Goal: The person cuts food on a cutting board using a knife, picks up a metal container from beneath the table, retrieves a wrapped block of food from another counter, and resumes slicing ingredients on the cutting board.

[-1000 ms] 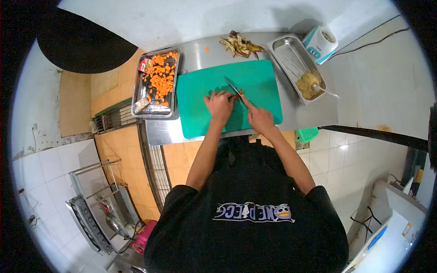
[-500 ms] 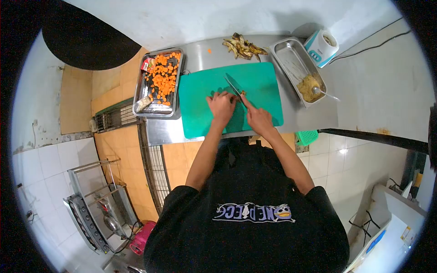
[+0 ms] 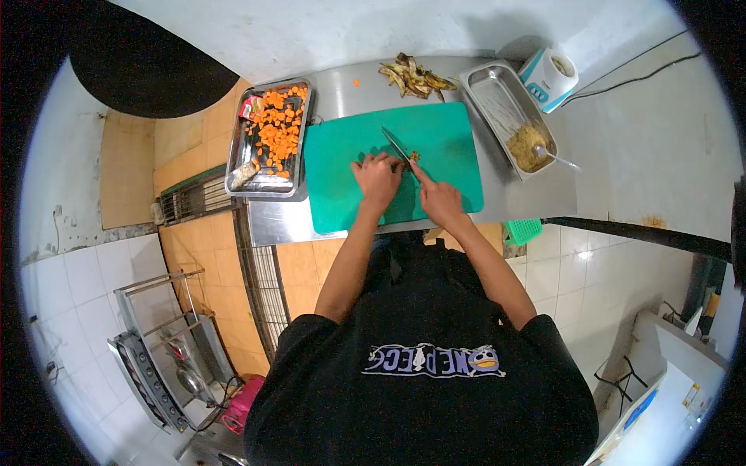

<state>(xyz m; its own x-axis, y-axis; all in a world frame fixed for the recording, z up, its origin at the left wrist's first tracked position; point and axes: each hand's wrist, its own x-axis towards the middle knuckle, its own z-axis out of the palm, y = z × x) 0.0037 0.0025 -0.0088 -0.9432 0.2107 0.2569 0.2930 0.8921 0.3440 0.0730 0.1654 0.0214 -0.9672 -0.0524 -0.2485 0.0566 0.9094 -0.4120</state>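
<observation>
On the green cutting board (image 3: 342, 190), my right hand (image 3: 443, 203) is wrapped round the handle of a knife (image 3: 395, 143), its blade pointing up and to the left. My left hand (image 3: 378, 180) rests on the board just left of the blade, fingers bent and pressed together over something too small and hidden to name. Small brown bits (image 3: 415, 157) lie beside the blade, on its right.
A steel tray of cut carrots (image 3: 277, 140) stands left of the board. Brown peels (image 3: 414, 78) lie behind it. At the right are a steel pan (image 3: 492, 93) with yellowish mash and a spoon, and a white-and-blue appliance (image 3: 549, 78).
The camera view has shifted slightly. Both hands stay at nearly the same place on the board, and the knife is still in my right hand.
</observation>
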